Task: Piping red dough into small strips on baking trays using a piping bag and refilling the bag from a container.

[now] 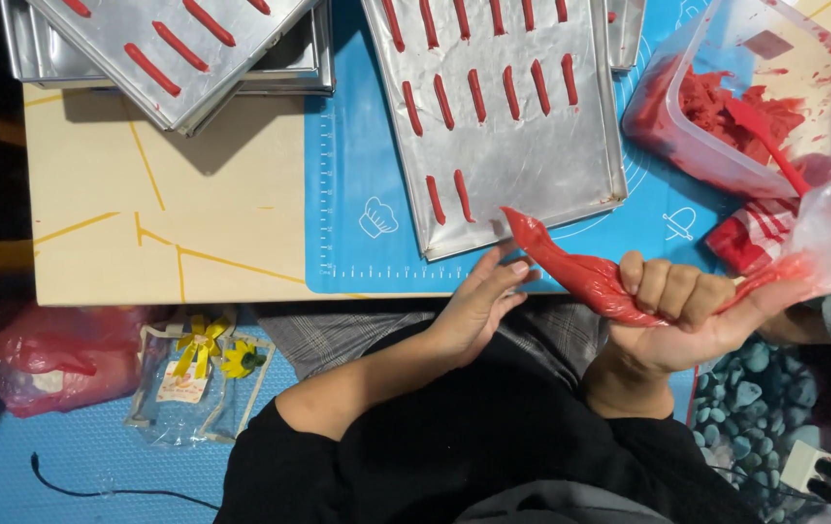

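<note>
Right hand: my right hand (pixel 682 309) is fisted tightly around the piping bag (pixel 595 272), fingers wrapped over its middle, squeezing it.
Piping bag: clear plastic full of red paste, lying slantwise; its pointed tip sits at the near edge of the baking tray (pixel 512 146), and its loose, smeared upper end trails off toward the right edge of view.
Left hand: my left hand (pixel 481 303) is held flat with fingers stretched out and close together, clasping nothing; the fingertips lie just beside the bag's tip, at the table's near edge.
Baking tray: a shallow metal sheet resting tilted on the blue silicone mat (pixel 357 194), carrying rows of short red piped strips; two strips lie in the nearest row, left of the bag's tip.
Stacked trays: further metal trays (pixel 182 58) with red strips, piled at the far left of the table (pixel 144 223).
Tub: a clear plastic container (pixel 755 87) of red paste, far right, with a red spatula (pixel 769 136) standing in it.
Floor items: a pink plastic bag (pixel 37 359) and a clear pouch with a yellow bow (pixel 197 383) lie left of my lap.
</note>
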